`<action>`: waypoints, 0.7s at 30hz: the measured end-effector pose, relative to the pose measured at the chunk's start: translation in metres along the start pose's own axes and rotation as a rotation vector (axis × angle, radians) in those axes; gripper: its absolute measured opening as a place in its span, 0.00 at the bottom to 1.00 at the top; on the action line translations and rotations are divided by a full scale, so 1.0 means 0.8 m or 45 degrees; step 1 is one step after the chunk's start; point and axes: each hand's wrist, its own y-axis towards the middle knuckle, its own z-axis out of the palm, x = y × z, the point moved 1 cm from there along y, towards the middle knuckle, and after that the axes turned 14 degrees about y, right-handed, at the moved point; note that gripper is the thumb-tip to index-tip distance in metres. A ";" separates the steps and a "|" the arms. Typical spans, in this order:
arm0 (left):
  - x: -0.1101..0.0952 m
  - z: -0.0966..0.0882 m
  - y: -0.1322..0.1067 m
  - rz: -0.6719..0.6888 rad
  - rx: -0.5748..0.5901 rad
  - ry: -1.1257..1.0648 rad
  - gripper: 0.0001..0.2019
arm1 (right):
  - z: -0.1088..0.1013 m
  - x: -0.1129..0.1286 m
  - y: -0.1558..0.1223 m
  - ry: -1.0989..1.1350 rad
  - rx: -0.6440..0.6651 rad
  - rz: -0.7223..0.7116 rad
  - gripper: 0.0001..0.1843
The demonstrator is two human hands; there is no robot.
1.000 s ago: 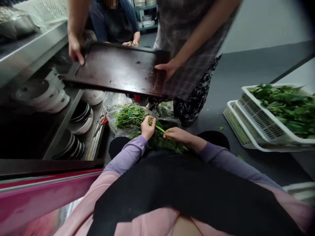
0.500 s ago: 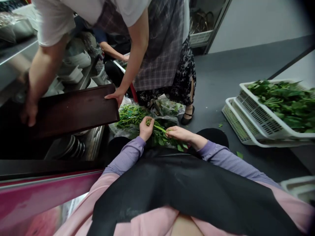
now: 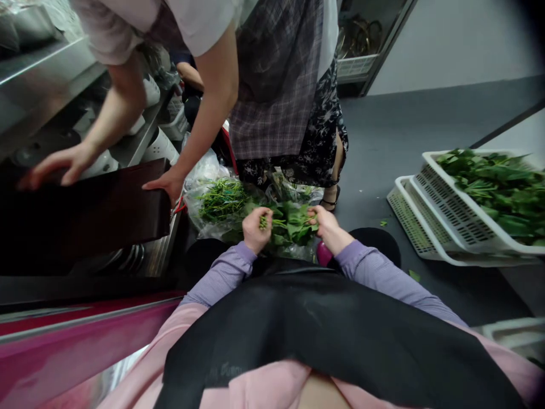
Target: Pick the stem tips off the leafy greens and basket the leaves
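Note:
My left hand (image 3: pixel 255 226) is closed around a small bunch of short green stem pieces (image 3: pixel 263 221). My right hand (image 3: pixel 326 226) pinches the leafy greens (image 3: pixel 292 224) that lie between my two hands, above my knees. Both hands hover over a clear plastic bag of green stems (image 3: pixel 221 199) on the floor in front of me. My sleeves are purple and a black apron covers my lap.
A person in a plaid apron (image 3: pixel 272 85) stands just beyond the bag, pushing a dark wooden board (image 3: pixel 85 210) onto the steel shelving with stacked dishes (image 3: pixel 128 258) at left. White plastic crates (image 3: pixel 447 216) at right hold leafy greens (image 3: pixel 498 182). Grey floor lies between.
The other person has slid the dark board further left and lower into the shelving and leaned closer. My right hand has moved up to the leaves; my left hand barely moved.

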 end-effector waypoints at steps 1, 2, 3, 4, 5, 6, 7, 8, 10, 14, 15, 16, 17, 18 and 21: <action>0.016 -0.003 0.013 -0.122 -0.056 0.021 0.08 | -0.012 0.006 0.003 0.032 -0.058 -0.047 0.13; 0.037 -0.005 0.028 -0.286 -0.091 0.047 0.08 | -0.023 0.011 0.003 0.050 -0.088 -0.092 0.14; 0.060 -0.008 0.043 -0.480 -0.103 0.087 0.09 | -0.031 0.014 0.000 0.039 -0.088 -0.126 0.14; 0.083 -0.010 0.057 -0.709 -0.076 0.120 0.08 | -0.037 0.016 -0.005 -0.013 -0.054 -0.159 0.15; 0.105 -0.011 0.068 -0.938 -0.026 0.120 0.07 | -0.041 0.015 -0.012 -0.103 0.005 -0.198 0.17; 0.124 -0.011 0.078 -1.036 0.005 0.115 0.06 | -0.041 0.014 -0.019 -0.222 0.086 -0.239 0.18; 0.139 -0.009 0.084 -1.110 0.032 0.106 0.06 | -0.038 0.012 -0.027 -0.344 0.170 -0.285 0.19; 0.149 -0.006 0.088 -1.148 0.055 0.089 0.06 | -0.034 0.011 -0.034 -0.443 0.240 -0.341 0.20; 0.156 0.000 0.090 -1.154 0.084 0.044 0.07 | -0.025 0.013 -0.045 -0.561 0.320 -0.465 0.21; 0.137 0.007 0.086 -1.075 0.164 -0.104 0.08 | -0.013 0.028 -0.057 -0.601 0.402 -0.587 0.20; 0.129 0.006 0.085 -1.030 0.218 -0.186 0.10 | -0.011 0.032 -0.059 -0.564 0.428 -0.564 0.19; 0.118 0.005 0.083 -0.975 0.293 -0.303 0.12 | -0.009 0.035 -0.060 -0.524 0.442 -0.523 0.19; 0.107 0.004 0.081 -0.918 0.388 -0.450 0.14 | -0.006 0.036 -0.061 -0.490 0.430 -0.474 0.18; 0.094 0.003 0.077 -0.864 0.495 -0.609 0.16 | -0.002 0.035 -0.062 -0.470 0.393 -0.425 0.18; 0.050 0.004 0.060 -0.754 0.799 -0.968 0.19 | 0.019 0.025 -0.058 -0.512 0.274 -0.356 0.18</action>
